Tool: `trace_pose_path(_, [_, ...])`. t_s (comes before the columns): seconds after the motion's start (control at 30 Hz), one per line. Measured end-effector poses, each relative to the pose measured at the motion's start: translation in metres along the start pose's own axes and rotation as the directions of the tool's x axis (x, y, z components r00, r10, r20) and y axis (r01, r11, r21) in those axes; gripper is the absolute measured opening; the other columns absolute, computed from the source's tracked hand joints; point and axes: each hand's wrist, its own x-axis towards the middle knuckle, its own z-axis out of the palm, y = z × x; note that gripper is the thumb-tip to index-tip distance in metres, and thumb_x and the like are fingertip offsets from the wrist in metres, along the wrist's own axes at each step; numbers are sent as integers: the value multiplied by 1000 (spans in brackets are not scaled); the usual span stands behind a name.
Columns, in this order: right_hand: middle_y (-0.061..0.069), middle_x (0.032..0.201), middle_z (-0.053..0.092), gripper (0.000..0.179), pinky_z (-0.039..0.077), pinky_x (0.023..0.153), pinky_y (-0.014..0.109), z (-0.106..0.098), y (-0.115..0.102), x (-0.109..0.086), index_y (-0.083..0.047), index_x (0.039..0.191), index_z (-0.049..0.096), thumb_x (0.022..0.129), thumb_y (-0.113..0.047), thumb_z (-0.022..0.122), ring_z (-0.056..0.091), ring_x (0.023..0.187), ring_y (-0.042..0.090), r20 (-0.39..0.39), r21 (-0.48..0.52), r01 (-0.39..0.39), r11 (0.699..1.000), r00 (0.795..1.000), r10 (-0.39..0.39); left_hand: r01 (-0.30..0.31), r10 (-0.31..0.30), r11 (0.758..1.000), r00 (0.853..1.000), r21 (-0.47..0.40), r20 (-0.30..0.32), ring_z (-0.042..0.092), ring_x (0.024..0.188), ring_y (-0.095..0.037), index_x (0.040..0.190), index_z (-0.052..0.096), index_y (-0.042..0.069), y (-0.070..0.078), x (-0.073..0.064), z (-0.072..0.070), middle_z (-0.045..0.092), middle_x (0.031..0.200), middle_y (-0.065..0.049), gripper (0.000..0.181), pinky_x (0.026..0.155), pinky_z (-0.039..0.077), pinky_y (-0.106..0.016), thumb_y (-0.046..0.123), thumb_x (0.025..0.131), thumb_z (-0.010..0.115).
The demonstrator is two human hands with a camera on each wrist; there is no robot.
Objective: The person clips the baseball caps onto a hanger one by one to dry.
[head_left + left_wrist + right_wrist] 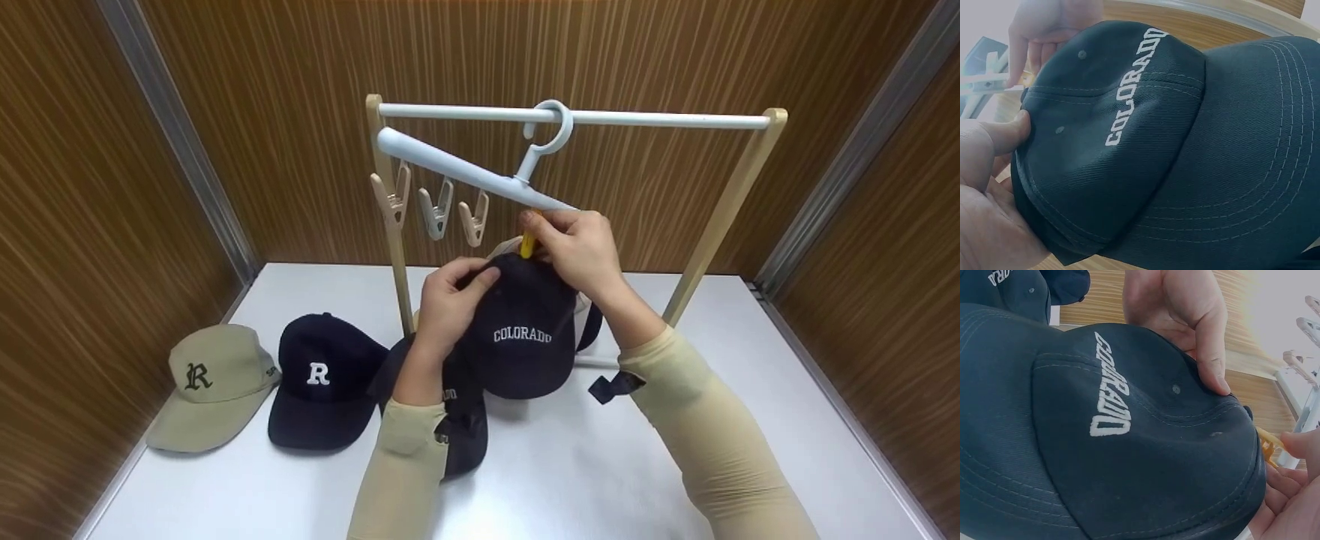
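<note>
My left hand (450, 307) holds a black baseball cap (529, 300) lettered COLORADO, its thumb on the crown near the top and its fingers behind. The cap is off the table, brim downward. My right hand (581, 251) pinches a yellow clothespin (528, 244) at the top of the crown, just under a pale blue hanger (457, 165). In the right wrist view the yellow clothespin (1268, 444) sits at the crown's top edge; whether it bites the fabric cannot be told. The hanger tilts, its left end higher, hooked on a white rail (667, 118).
Three clothespins hang from the hanger's left half, one of them grey (436, 211). On the white table stand a beige cap (217, 367), a navy R cap (322, 375) and another dark cap (469, 427) partly behind my left forearm. Wooden rack posts (724, 217) flank the rail.
</note>
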Motion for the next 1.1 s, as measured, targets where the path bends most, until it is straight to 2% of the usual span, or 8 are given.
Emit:
trace_pose_path(0.13, [3,72,74,35,53,56,20,1,3,1,-6,89,86,108,-33,75,68,61,10,-27,-19,22,1000,999,-22,-8,8,1000,1000,12,0,71,94,-18,108,84,3,1,1,1,80,102,-7,11,84,55,-30,12,102,83])
trace_pose_path(0.37, [-4,60,61,37,35,48,21,0,6,4,-9,79,84,108,-32,76,53,53,8,-59,-77,57,995,996,-62,-26,26,999,1000,31,-13,72,96,-19,108,84,3,4,4,5,81,103,-6,12,86,55,-31,13,102,83])
trace_pose_path(0.77, [-7,57,54,34,30,49,24,-2,9,6,-7,78,82,107,-24,76,48,54,12,-48,-89,85,992,995,-90,-19,28,996,995,86,-100,72,88,-18,105,85,2,7,8,19,81,98,-5,10,81,55,-31,12,102,83])
trace_pose_path(0.9, [-6,58,55,32,31,50,24,-2,11,6,-7,82,85,108,-23,76,47,54,12,-33,-93,96,991,994,-100,-3,14,997,991,80,-136,70,86,-18,103,85,3,9,8,22,81,97,-7,11,79,54,-30,13,102,83])
trace_pose_path(1.1, [0,69,70,28,32,52,23,-3,13,6,-7,91,88,108,-26,76,51,59,11,-30,-77,101,992,994,-104,0,12,996,990,90,-138,68,83,-18,103,84,2,11,10,24,81,98,-9,13,75,52,-29,15,102,83])
